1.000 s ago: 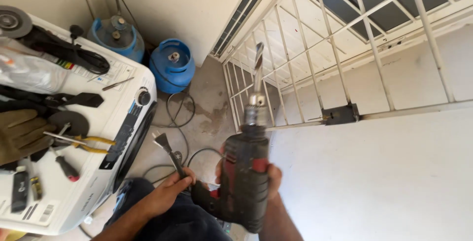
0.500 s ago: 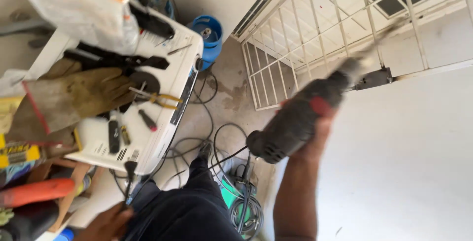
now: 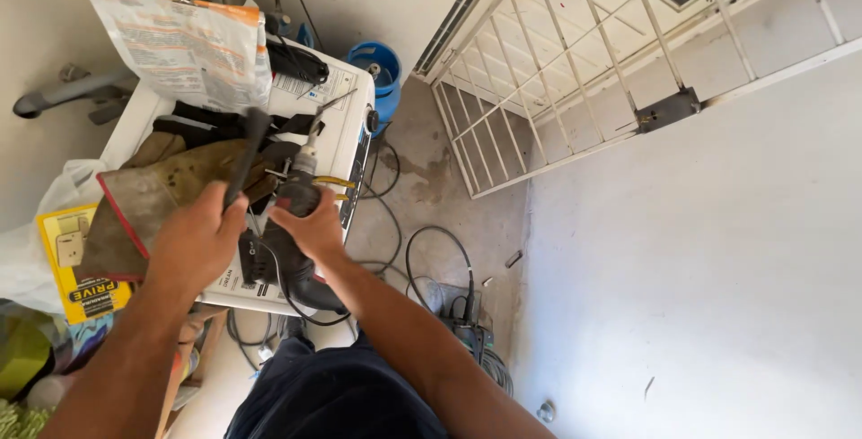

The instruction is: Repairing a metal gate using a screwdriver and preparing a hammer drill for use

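Gripping a slim dark tool handle (image 3: 244,153) in my left hand (image 3: 193,240), I clasped the black power drill (image 3: 289,223) with my right hand (image 3: 312,228) atop the white appliance (image 3: 346,125).

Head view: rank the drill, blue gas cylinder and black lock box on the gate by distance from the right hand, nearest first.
1. Drill: under the right hand, which grips it on the white appliance.
2. Blue gas cylinder: on the floor beyond the appliance, up and to the right of the hand.
3. Black lock box: on the white metal gate, far right, clearly farthest.
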